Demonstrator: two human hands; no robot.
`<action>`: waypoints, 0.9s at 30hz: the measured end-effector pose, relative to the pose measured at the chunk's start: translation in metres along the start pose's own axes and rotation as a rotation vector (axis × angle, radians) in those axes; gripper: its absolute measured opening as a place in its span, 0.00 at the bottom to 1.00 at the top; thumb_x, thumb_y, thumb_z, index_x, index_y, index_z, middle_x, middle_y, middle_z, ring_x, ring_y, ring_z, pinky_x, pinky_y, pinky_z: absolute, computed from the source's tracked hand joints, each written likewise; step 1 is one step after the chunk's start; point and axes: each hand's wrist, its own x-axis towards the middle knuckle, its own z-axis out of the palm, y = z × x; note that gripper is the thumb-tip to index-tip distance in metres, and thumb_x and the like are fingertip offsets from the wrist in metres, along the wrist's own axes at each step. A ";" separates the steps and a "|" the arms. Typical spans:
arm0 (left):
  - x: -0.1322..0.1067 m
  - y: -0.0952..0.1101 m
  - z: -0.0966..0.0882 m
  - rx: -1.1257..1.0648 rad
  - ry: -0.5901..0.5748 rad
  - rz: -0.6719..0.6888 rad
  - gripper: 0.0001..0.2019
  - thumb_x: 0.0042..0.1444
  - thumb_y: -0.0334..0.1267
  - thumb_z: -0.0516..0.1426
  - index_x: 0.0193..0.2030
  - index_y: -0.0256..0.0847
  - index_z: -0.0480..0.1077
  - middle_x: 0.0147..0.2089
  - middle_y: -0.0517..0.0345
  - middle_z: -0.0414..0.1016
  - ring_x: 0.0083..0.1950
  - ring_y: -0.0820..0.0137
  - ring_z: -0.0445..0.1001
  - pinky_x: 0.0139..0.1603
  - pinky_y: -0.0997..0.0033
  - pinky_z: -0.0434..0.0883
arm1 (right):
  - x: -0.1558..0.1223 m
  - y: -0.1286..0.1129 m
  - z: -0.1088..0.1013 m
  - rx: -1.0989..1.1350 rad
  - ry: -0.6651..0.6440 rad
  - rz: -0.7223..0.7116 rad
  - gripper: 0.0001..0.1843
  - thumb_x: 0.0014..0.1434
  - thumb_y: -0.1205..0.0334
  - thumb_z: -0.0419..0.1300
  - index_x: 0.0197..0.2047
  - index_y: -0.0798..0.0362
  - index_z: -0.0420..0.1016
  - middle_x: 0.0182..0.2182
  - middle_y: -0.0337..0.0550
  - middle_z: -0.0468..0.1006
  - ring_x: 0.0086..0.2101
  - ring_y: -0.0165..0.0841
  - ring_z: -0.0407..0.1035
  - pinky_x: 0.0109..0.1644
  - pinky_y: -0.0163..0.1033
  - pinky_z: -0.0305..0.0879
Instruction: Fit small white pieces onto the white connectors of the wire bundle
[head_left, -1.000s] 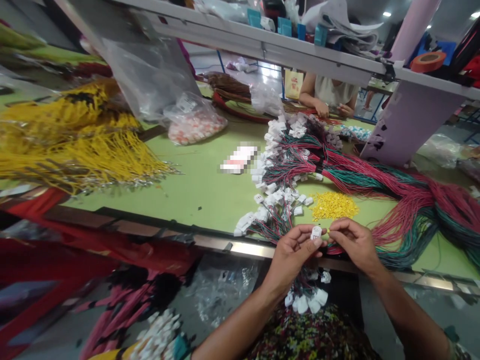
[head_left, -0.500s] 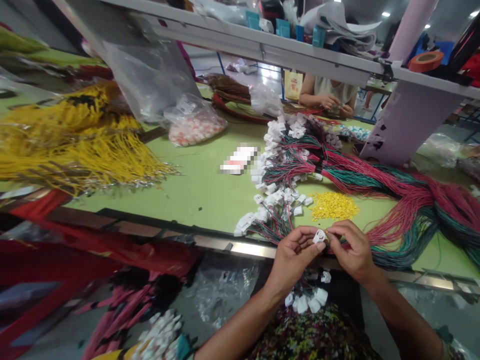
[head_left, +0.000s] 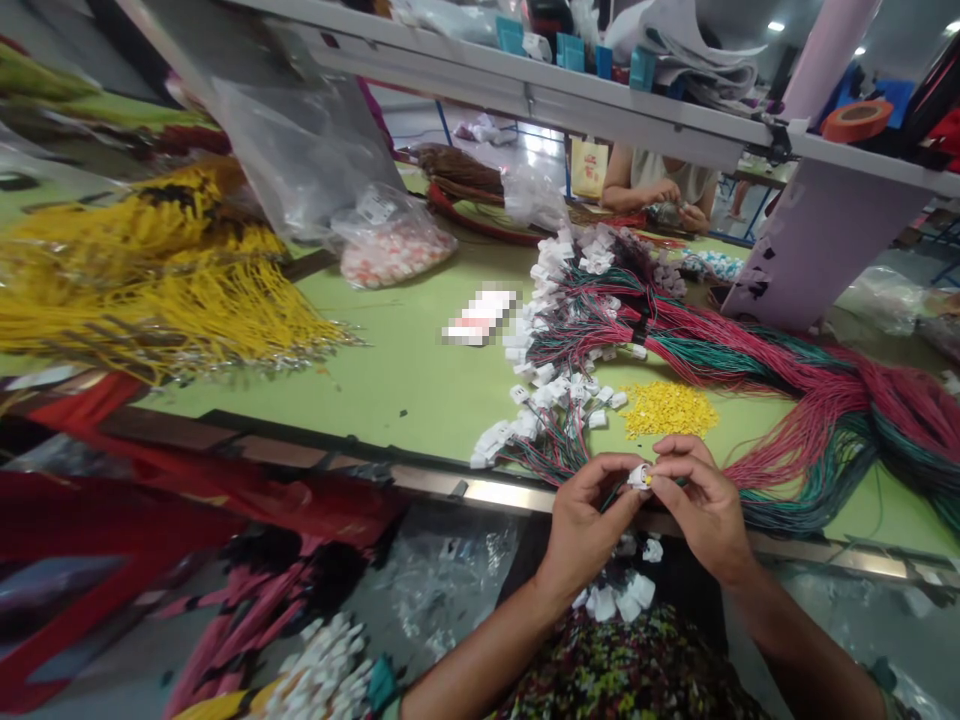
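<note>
Left hand [head_left: 583, 512] is pinching white connector [head_left: 637, 477], seemingly steadying it; right hand [head_left: 703, 508] is pinching yellow piece [head_left: 647, 481] at its three o'clock

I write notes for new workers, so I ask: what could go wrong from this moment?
The small yellow piece in the right hand could slip, being tiny beside the white connector in the left hand. The yellow pile lies loose just beyond the hands; a bump might scatter it. Red wires beside the right hand could snag.

White conn. [head_left: 637, 477] part. hidden by fingers [head_left: 670, 487].
</note>
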 end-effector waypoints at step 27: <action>-0.003 -0.010 -0.001 0.260 0.025 0.309 0.06 0.56 0.30 0.63 0.40 0.41 0.81 0.38 0.54 0.86 0.38 0.67 0.84 0.42 0.68 0.80 | -0.001 -0.004 0.010 0.405 0.033 0.315 0.09 0.58 0.59 0.70 0.43 0.46 0.80 0.42 0.40 0.81 0.43 0.33 0.75 0.49 0.36 0.72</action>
